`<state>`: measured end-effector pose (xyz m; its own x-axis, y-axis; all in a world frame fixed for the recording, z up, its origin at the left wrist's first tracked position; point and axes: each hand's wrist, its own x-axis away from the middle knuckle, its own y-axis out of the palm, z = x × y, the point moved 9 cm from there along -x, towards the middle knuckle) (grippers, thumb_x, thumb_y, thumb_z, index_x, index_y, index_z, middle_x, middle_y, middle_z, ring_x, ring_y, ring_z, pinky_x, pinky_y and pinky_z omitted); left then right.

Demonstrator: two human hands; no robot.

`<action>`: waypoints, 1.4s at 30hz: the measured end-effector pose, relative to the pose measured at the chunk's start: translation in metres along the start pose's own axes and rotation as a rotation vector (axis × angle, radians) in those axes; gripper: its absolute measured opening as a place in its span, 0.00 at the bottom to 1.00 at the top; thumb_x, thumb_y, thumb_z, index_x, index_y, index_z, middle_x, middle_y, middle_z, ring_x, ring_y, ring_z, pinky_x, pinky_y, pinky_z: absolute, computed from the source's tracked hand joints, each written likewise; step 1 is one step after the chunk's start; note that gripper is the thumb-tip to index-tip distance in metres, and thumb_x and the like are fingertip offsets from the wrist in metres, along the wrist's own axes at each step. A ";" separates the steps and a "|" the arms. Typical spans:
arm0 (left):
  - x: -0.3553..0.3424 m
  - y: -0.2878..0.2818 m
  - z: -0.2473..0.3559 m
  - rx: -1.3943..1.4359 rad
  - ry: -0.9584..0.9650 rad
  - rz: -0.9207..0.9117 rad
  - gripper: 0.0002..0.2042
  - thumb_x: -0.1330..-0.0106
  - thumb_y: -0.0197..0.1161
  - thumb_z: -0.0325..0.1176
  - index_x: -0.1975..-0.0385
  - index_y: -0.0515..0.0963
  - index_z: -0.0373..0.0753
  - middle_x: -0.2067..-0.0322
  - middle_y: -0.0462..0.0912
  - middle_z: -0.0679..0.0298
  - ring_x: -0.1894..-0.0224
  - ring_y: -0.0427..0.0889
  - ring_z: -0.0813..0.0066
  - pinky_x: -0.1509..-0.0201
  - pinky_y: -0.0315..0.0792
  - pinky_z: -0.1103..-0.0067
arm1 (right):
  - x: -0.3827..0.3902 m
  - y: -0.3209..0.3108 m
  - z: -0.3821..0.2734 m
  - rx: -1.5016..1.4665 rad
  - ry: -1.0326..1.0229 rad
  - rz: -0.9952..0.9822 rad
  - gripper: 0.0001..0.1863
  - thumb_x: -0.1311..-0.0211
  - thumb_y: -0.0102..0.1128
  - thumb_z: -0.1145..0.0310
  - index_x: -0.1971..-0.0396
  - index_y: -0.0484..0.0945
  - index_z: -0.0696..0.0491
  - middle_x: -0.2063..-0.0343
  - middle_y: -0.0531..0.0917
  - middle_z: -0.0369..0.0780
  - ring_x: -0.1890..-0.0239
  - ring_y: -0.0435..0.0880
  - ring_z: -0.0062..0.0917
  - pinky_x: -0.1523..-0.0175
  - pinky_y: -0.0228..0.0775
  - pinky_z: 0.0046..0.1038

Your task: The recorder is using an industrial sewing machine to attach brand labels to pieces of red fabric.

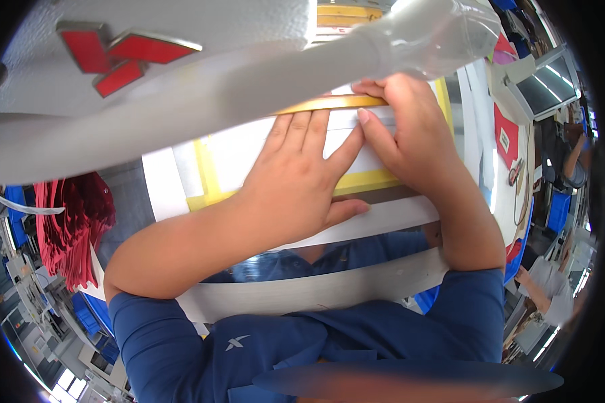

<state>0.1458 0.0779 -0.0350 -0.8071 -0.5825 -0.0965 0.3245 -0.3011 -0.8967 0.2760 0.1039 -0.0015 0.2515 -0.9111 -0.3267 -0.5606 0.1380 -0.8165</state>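
My left hand (296,174) lies palm down and open on a white sheet (235,161) edged with yellow tape (208,171), its fingertips against a long gold-coloured strip (336,103) and its thumb out toward the lower edge. My right hand (410,134) is closed over the right end of that strip, fingers curled beyond it and thumb on the near side, beside my left forefinger. Beneath the sheet a shiny panel (323,258) reflects a blue shirt. A pale machine arm (249,84) crosses above both hands and hides the far part of the sheet.
Red fabric pieces (70,228) are heaped at the left. On the right are a screen (544,80), red scissors (514,171), a red piece (506,131) and a blue bin (558,211). Co-workers appear at the far right, one in a grey top (551,289).
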 end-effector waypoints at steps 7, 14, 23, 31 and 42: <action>0.007 -0.006 -0.002 -0.023 -0.017 0.042 0.44 0.33 0.71 0.61 0.23 0.68 0.40 0.31 0.65 0.25 0.25 0.62 0.24 0.20 0.55 0.44 | -0.005 0.005 -0.003 0.079 -0.011 -0.045 0.13 0.36 0.69 0.73 0.53 0.79 0.55 0.52 0.87 0.46 0.34 0.80 0.51 0.31 0.70 0.49; 0.059 -0.025 -0.027 -0.136 -0.153 -0.036 0.44 0.33 0.72 0.59 0.22 0.67 0.41 0.28 0.61 0.26 0.23 0.61 0.25 0.18 0.55 0.46 | -0.006 0.007 -0.010 0.125 -0.158 -0.060 0.11 0.35 0.67 0.74 0.54 0.79 0.55 0.50 0.86 0.47 0.32 0.79 0.50 0.29 0.69 0.48; 0.175 -0.072 -0.074 -0.236 -0.391 0.096 0.40 0.32 0.73 0.55 0.25 0.71 0.39 0.26 0.67 0.37 0.22 0.65 0.34 0.20 0.61 0.51 | -0.051 0.053 -0.059 0.045 -0.233 -0.354 0.13 0.33 0.63 0.76 0.50 0.81 0.56 0.52 0.86 0.49 0.39 0.82 0.47 0.30 0.70 0.46; 0.297 -0.190 -0.120 -0.621 -0.640 0.661 0.12 0.31 0.73 0.33 0.52 0.87 0.37 0.53 0.88 0.55 0.48 0.86 0.52 0.40 0.77 0.62 | -0.041 0.049 -0.055 0.094 -0.216 -0.342 0.19 0.33 0.64 0.75 0.43 0.81 0.57 0.50 0.85 0.51 0.41 0.81 0.50 0.34 0.70 0.46; 0.466 -0.303 -0.227 -0.615 -1.122 0.537 0.15 0.27 0.65 0.32 0.43 0.86 0.37 0.45 0.89 0.50 0.39 0.86 0.50 0.32 0.77 0.63 | 0.013 0.013 -0.010 0.014 -0.083 -0.182 0.21 0.24 0.55 0.70 0.36 0.78 0.60 0.33 0.80 0.52 0.22 0.71 0.47 0.17 0.55 0.44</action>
<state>-0.4411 0.0691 0.0935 0.2649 -0.8970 -0.3538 -0.0378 0.3570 -0.9333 0.2641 0.0901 -0.0112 0.4124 -0.8864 -0.2105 -0.4890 -0.0204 -0.8721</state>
